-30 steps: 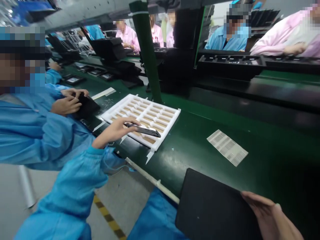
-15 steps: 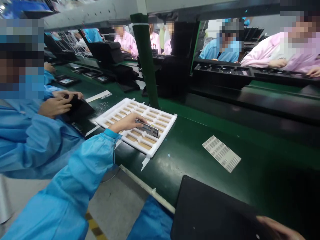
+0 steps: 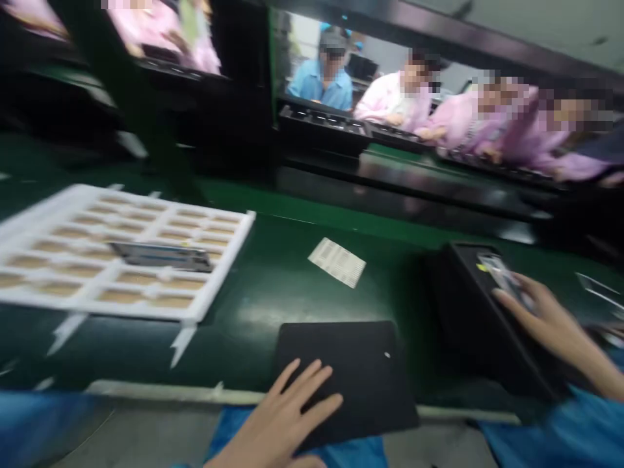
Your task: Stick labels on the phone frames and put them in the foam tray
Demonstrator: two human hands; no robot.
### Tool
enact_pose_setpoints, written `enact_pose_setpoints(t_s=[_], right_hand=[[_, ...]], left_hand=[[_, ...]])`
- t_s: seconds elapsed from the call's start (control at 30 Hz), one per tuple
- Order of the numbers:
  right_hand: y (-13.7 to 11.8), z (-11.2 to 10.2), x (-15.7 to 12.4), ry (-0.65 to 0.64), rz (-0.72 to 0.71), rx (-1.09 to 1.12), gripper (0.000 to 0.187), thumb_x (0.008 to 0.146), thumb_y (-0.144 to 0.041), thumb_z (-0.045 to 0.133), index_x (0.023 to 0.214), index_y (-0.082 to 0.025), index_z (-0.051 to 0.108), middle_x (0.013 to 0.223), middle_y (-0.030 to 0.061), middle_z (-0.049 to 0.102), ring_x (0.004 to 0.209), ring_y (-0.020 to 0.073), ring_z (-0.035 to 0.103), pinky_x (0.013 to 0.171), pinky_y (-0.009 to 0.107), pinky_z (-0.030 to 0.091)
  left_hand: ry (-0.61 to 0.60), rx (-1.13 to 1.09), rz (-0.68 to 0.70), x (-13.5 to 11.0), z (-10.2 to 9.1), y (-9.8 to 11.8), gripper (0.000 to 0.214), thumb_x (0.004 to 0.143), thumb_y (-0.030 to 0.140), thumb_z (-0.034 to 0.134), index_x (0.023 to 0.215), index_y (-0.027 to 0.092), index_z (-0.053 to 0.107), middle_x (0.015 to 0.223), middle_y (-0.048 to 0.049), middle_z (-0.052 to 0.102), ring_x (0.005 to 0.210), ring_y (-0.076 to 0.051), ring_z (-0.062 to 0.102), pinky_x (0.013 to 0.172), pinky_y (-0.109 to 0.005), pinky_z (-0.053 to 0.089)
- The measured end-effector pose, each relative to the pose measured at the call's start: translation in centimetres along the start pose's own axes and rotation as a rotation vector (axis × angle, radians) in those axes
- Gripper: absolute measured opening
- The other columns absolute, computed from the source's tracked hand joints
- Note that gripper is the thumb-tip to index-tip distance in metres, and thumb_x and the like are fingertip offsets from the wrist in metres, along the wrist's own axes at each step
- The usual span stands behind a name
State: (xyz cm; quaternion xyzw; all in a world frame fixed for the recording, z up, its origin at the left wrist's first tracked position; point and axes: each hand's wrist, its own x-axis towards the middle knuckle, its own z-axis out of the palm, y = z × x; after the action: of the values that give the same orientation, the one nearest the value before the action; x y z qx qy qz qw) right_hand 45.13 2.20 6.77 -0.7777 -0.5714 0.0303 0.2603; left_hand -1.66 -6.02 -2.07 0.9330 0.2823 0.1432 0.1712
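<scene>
My left hand point(image 3: 287, 422) lies flat with fingers spread on the near edge of a black pad point(image 3: 355, 370) at the front of the green belt. To the right, my right hand point(image 3: 541, 315) reaches onto a black tray point(image 3: 468, 305). Its fingers close round a slim phone-like device point(image 3: 502, 276), though the picture is blurred there. At the left stands a white foam tray point(image 3: 73, 195) with several tan slots. A dark flat device point(image 3: 160, 255) lies across the foam tray.
A white barcode label sheet point(image 3: 337, 262) lies on the green belt point(image 3: 273, 292) between foam tray and black tray. A green post point(image 3: 141, 123) rises behind the foam tray. Across the line, people in pink and blue coats point(image 3: 390, 97) work at black trays.
The view has swung right. My left hand left the device on the foam tray and came back onto the black pad. My right hand left the pad and reached to the black tray.
</scene>
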Motion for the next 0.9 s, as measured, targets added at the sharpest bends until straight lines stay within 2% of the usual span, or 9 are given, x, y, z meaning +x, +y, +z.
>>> enact_pose_setpoints(t_s=[0.1, 0.17, 0.27, 0.37, 0.47, 0.6, 0.73, 0.83, 0.9], right_hand=[[0.6, -1.4, 0.2, -0.075, -0.001, -0.112, 0.065, 0.086, -0.060, 0.054, 0.133, -0.015, 0.052, 0.141, 0.0205, 0.052, 0.132, 0.0367, 0.047, 0.110, 0.048, 0.037], [0.5, -1.3, 0.1, -0.059, 0.024, -0.194, 0.068, 0.088, -0.058, 0.049, 0.137, -0.011, 0.047, 0.143, 0.0207, 0.050, 0.134, 0.0358, 0.046, 0.110, 0.049, 0.038], [-0.4, -1.1, -0.6, -0.058, 0.116, -0.349, 0.059, 0.094, -0.051, 0.040, 0.135, -0.010, 0.051, 0.133, 0.0208, 0.058, 0.121, 0.0352, 0.058, 0.100, 0.048, 0.045], [-1.3, -1.3, -1.0, -0.082, 0.103, -0.545, 0.048, 0.099, -0.044, 0.033, 0.126, -0.013, 0.058, 0.115, 0.0207, 0.068, 0.098, 0.0357, 0.068, 0.083, 0.046, 0.051], [-2.2, -2.1, -1.2, -0.017, 0.060, -0.691, 0.043, 0.101, -0.037, 0.030, 0.111, -0.013, 0.065, 0.091, 0.0189, 0.073, 0.078, 0.0337, 0.070, 0.066, 0.041, 0.048], [-5.3, -3.7, -3.4, 0.272, -0.084, -0.648, 0.044, 0.103, -0.036, 0.030, 0.107, -0.013, 0.067, 0.082, 0.0155, 0.073, 0.070, 0.0277, 0.069, 0.060, 0.034, 0.045], [-12.1, -3.2, -8.5, 0.595, -0.373, -0.423, 0.025, 0.099, -0.022, 0.048, 0.114, -0.011, 0.066, 0.101, 0.0133, 0.075, 0.089, 0.0234, 0.072, 0.075, 0.030, 0.053], [-17.3, 0.8, -11.8, 0.485, -0.637, -0.228, 0.024, 0.094, -0.011, 0.055, 0.117, -0.010, 0.063, 0.107, 0.0124, 0.074, 0.103, 0.0218, 0.070, 0.091, 0.030, 0.054], [-19.9, 4.5, -13.0, 0.345, -0.751, -0.055, 0.023, 0.095, -0.011, 0.052, 0.116, -0.006, 0.062, 0.109, 0.0144, 0.073, 0.110, 0.0249, 0.067, 0.101, 0.038, 0.051]], left_hand=[[0.010, 0.041, 0.024, 0.5, 0.0, -2.8, 0.071, 0.088, 0.042, 0.066, 0.151, 0.033, 0.033, 0.154, -0.0047, 0.039, 0.135, -0.030, 0.048, 0.108, -0.049, 0.046], [0.014, 0.100, 0.035, 0.5, -0.4, -5.0, 0.067, 0.091, 0.043, 0.061, 0.151, 0.035, 0.032, 0.154, -0.0023, 0.038, 0.135, -0.030, 0.048, 0.106, -0.048, 0.048], [0.016, 0.205, 0.025, 0.0, -1.5, -7.3, 0.070, 0.089, 0.048, 0.062, 0.151, 0.037, 0.032, 0.153, -0.0013, 0.040, 0.132, -0.033, 0.050, 0.100, -0.049, 0.053], [0.047, 0.248, -0.027, 0.1, -2.6, -7.8, 0.069, 0.087, 0.051, 0.063, 0.149, 0.038, 0.036, 0.153, -0.0012, 0.039, 0.130, -0.038, 0.051, 0.091, -0.052, 0.058], [0.066, 0.152, -0.057, 1.7, -3.6, -6.3, 0.059, 0.091, 0.048, 0.060, 0.146, 0.040, 0.041, 0.154, 0.0008, 0.039, 0.132, -0.035, 0.051, 0.094, -0.050, 0.057], [0.026, -0.240, -0.064, 5.6, -4.6, -2.2, 0.050, 0.096, 0.037, 0.054, 0.144, 0.043, 0.042, 0.152, 0.0036, 0.043, 0.135, -0.028, 0.048, 0.107, -0.047, 0.048], [-0.011, -0.844, -0.132, 9.1, -4.4, 2.2, 0.077, 0.092, 0.047, 0.059, 0.154, 0.043, 0.014, 0.160, -0.0014, 0.029, 0.140, -0.031, 0.040, 0.111, -0.046, 0.043], [0.219, -1.264, -0.176, 10.5, -3.0, 4.0, 0.096, 0.089, 0.061, 0.055, 0.153, 0.040, -0.012, 0.164, -0.0050, 0.011, 0.146, -0.033, 0.028, 0.114, -0.050, 0.039], [0.407, -1.411, -0.296, 10.8, -2.0, 3.9, 0.090, 0.091, 0.062, 0.051, 0.155, 0.039, -0.009, 0.164, -0.0064, 0.017, 0.146, -0.031, 0.029, 0.115, -0.048, 0.037]])
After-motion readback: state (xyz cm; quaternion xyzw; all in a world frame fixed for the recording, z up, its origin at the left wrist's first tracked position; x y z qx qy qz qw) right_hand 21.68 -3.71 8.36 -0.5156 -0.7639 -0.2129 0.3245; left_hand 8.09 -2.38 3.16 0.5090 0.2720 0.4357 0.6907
